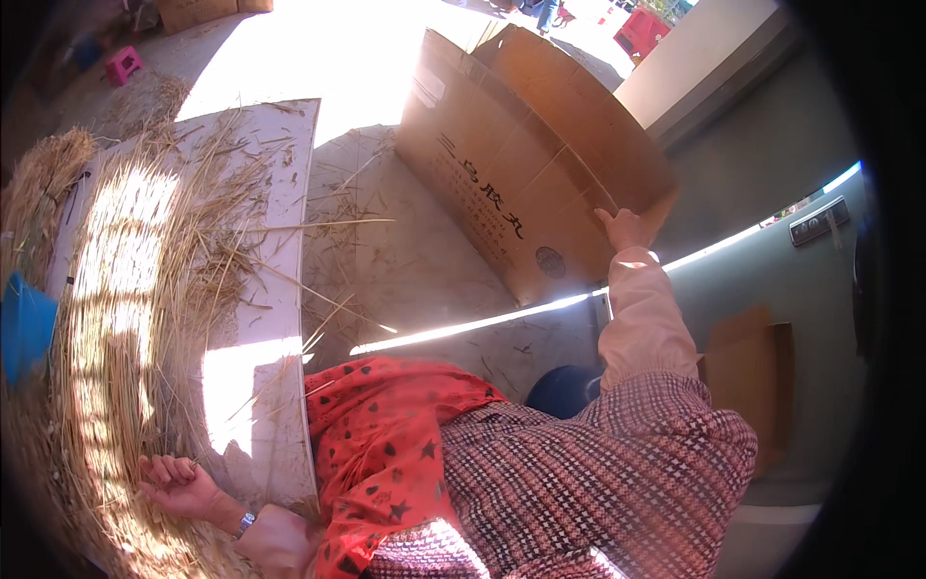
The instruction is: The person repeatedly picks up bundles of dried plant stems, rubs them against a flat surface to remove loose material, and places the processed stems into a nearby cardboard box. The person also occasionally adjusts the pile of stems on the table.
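Observation:
A large brown cardboard box (482,183) stands on the floor, its top flaps up. My right hand (627,230) reaches out and grips the upper edge of the box, with the thumb on the outer face. My left hand (181,487) lies at the near end of a long layer of dry straw (121,280) on a white table (289,405). The left fingers are curled in; whether a stalk is inside them is hidden. A watch is on the left wrist.
A blue plastic bowl (27,328) sits at the far left by the straw. Straw scraps litter the floor beside the table. A dark blue round container (562,390) stands beside my right side, with another cardboard box (748,386) farther right. A pink stool (123,65) stands at the back left.

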Action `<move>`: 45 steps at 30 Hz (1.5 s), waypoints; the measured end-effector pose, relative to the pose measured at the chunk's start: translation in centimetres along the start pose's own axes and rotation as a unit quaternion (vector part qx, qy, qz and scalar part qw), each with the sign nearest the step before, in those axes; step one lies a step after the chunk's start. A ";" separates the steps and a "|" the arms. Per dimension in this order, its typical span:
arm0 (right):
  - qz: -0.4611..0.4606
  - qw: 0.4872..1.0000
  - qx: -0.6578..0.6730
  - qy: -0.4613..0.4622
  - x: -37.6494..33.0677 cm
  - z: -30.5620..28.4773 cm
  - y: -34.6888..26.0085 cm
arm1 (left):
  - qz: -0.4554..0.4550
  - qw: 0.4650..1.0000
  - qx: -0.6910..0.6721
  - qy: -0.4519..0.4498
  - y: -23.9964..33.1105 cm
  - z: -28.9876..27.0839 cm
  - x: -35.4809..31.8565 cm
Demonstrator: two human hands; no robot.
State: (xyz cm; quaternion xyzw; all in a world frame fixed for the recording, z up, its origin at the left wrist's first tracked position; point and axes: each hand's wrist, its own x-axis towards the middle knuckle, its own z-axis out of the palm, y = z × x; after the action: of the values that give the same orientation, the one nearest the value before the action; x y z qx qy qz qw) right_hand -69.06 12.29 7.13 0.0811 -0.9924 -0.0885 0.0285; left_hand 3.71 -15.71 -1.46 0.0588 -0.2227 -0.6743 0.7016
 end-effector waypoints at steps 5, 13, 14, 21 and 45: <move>0.027 0.999 0.036 -0.028 -2.8 -1.7 -2.0 | 0.036 0.998 -0.019 0.047 0.1 0.5 -0.9; 0.079 0.995 0.062 -0.024 -0.3 0.5 -1.4 | 0.035 0.999 0.013 0.035 -1.0 0.2 -1.3; 0.088 0.994 0.054 -0.025 0.2 0.6 -1.4 | 0.036 0.999 -0.002 0.017 -1.1 0.0 -1.2; 0.075 0.995 0.054 -0.034 0.5 0.4 -1.5 | 0.021 0.999 0.015 0.044 -1.2 -0.9 -1.4; 0.009 0.995 0.090 0.053 -1.5 0.5 -2.2 | 0.013 0.999 -0.009 0.052 -0.8 -3.3 -1.6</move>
State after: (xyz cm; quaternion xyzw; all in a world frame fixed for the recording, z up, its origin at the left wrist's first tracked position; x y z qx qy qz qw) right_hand -67.25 10.46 6.21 0.0787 -0.9941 0.0056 0.0742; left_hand 4.30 -14.94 -5.10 0.0842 -0.1803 -0.6632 0.7215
